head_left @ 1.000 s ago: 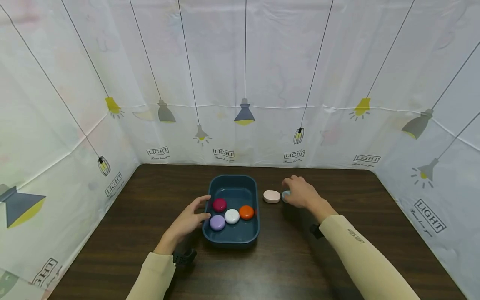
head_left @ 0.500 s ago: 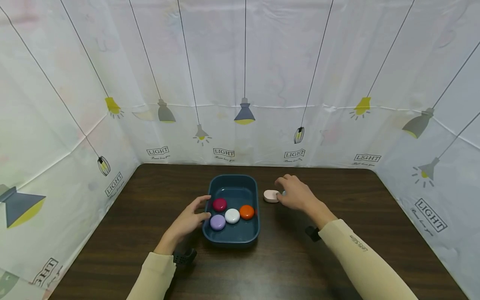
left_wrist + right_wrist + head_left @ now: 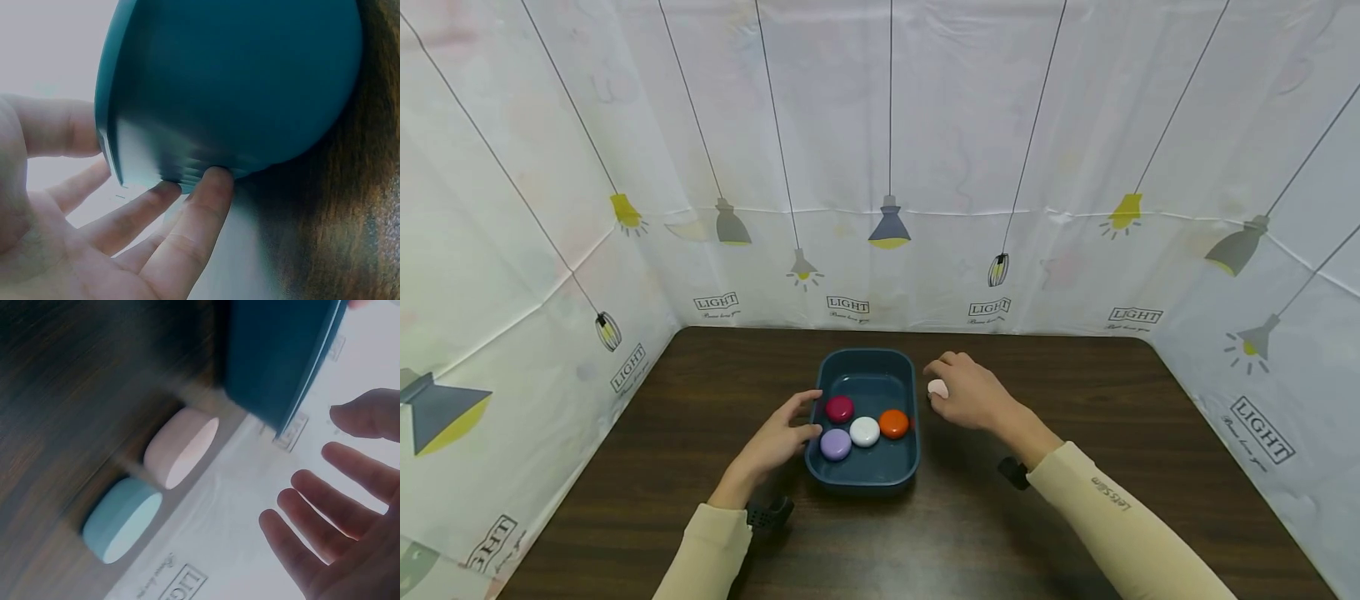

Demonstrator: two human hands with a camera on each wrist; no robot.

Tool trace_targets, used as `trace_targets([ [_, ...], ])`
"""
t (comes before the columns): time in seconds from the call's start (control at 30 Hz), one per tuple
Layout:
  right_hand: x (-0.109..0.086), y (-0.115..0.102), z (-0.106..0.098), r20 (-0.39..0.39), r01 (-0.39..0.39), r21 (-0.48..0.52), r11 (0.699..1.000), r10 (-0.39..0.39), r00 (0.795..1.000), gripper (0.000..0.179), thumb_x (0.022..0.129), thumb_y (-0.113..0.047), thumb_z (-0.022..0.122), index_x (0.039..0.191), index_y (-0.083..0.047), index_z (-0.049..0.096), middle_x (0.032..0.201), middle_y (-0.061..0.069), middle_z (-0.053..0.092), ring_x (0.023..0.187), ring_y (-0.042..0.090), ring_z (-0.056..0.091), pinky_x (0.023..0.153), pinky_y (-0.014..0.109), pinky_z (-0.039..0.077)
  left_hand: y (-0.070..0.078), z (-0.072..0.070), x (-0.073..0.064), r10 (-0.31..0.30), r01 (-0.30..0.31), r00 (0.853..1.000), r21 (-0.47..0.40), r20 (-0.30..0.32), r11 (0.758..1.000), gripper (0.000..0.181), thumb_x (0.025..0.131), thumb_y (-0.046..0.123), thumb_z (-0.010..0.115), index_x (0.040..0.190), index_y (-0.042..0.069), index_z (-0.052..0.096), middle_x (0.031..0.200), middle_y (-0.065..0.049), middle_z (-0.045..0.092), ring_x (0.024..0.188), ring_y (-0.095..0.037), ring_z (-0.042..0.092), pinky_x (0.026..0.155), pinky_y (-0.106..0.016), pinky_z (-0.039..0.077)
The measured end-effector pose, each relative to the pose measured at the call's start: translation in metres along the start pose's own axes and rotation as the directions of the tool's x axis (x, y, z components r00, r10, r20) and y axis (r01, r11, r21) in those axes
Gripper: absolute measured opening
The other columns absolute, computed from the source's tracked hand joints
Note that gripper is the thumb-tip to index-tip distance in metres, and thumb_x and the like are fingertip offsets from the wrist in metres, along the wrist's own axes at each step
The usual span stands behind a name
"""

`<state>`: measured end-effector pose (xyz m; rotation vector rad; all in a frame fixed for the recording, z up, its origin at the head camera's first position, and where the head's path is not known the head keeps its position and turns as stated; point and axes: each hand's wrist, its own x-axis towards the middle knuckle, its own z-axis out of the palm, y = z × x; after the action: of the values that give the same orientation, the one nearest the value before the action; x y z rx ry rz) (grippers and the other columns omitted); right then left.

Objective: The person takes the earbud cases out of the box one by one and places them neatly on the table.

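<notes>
A deep dark-blue bin (image 3: 867, 477) sits mid-table, with glossy round pieces in it: crimson (image 3: 839, 408), lilac (image 3: 836, 444), white (image 3: 865, 432) and orange (image 3: 893, 424). My left hand (image 3: 781, 429) touches the bin's left side with spread fingers; in the left wrist view its fingertips (image 3: 215, 178) lie against the wall. Right of the bin, my right hand (image 3: 966, 393) hovers over a small pink oval dish-like piece (image 3: 178, 447), partly covering it in the head view. Its fingers are spread, holding nothing. A light teal oval piece (image 3: 122, 519) stands beside the pink one, hidden from the head view.
The dark wooden table (image 3: 715, 367) runs back to a white curtain (image 3: 940, 125) printed with hanging lamps, which also stands at both sides. A black band is on each wrist.
My right hand has moved left, from over the teal piece to over the pink one, and now hides the teal one in the head view. My left hand and the bin have stayed put.
</notes>
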<state>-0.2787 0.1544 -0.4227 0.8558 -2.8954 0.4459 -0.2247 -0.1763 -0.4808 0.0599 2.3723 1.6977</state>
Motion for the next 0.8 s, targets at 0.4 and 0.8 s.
trace_targets([
  [0.4, 0.003, -0.031, 0.004, 0.060, 0.117, -0.041, 0.992, -0.114, 0.992, 0.031, 0.091, -0.023, 0.072, 0.120, -0.011, 0.070, 0.117, 0.006, 0.062, 0.098, 0.022, 0.054, 0.079, 0.037, 0.053, 0.001, 0.000, 0.002, -0.011, 0.011, 1.000, 0.014, -0.005, 1.000, 0.055, 0.100, 0.015, 0.059, 0.153, 0.020, 0.044, 0.152, -0.017, 0.042, 0.128, -0.038, 0.051, 0.097, -0.056, 0.051],
  [0.8, 0.009, -0.049, 0.020, 0.137, 0.217, -0.014, 0.976, -0.213, 0.967, 0.034, 0.092, -0.023, 0.070, 0.124, -0.010, 0.069, 0.118, 0.008, 0.062, 0.100, 0.024, 0.055, 0.084, 0.039, 0.053, -0.001, -0.002, 0.002, -0.011, 0.010, 1.000, 0.009, 0.010, 1.000, 0.055, 0.100, 0.015, 0.058, 0.153, 0.019, 0.043, 0.154, -0.019, 0.040, 0.132, -0.041, 0.049, 0.099, -0.058, 0.050],
])
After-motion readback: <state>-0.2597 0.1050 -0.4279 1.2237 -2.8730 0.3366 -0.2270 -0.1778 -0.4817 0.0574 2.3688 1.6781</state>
